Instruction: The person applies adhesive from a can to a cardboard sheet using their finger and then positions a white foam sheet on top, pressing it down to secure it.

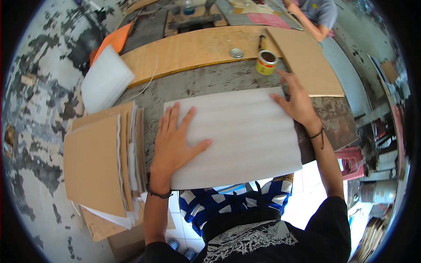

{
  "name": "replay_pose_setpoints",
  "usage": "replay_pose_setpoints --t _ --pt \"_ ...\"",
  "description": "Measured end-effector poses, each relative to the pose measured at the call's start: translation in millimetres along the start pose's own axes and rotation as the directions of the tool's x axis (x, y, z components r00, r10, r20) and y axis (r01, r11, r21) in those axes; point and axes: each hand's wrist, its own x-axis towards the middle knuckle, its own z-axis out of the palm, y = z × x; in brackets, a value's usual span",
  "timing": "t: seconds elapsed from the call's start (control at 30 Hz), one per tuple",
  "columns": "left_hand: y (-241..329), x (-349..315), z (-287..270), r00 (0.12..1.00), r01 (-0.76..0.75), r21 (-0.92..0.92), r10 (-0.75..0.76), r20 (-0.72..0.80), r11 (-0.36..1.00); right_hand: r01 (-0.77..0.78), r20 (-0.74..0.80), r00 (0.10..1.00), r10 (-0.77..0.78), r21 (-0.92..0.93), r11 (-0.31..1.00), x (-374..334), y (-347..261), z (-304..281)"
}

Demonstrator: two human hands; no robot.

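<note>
A white foam sheet [245,136] lies flat on the worn grey table [206,75] in front of me, its near edge reaching the table's front. My left hand [175,142] rests on the sheet's left side with fingers spread. At the sheet's far right corner is my right hand [297,98], fingers apart, the thumb over the foam and the other fingers pointing toward an opened yellow can [265,64]. The can holds something dark brown. I see nothing gripped in either hand.
Cardboard and foam sheets are stacked [94,160] at the left. Behind them leans a pile of white foam [106,79]. A wooden board [188,50] crosses the table, bearing a round metal lid [236,53]. Brown cardboard [307,61] lies far right, near another person [316,17].
</note>
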Motion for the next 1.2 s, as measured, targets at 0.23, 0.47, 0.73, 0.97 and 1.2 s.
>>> replay_pose_setpoints --t 0.23,0.47,0.73,0.97,1.2 --pt "2 -1 6 1.000 0.002 0.022 -0.003 0.017 1.000 0.000 0.045 0.999 0.001 -0.022 1.000 -10 5 1" --pt "-4 -3 13 1.000 -0.028 0.081 0.028 -0.001 0.996 0.077 0.003 0.997 -0.077 -0.076 0.994 -7 12 9" --pt "-7 -6 13 0.999 -0.039 0.086 0.038 0.013 0.996 0.379 0.332 0.841 -0.427 0.203 0.903 -30 -99 21" --pt "-9 -6 19 0.996 -0.065 0.035 0.067 -0.052 0.997 0.471 0.468 0.780 -0.415 -0.003 0.882 -54 -129 46" --pt "-17 -11 28 0.993 -0.056 0.077 0.064 -0.099 0.995 0.513 0.506 0.730 -0.460 0.040 0.857 -55 -142 46"
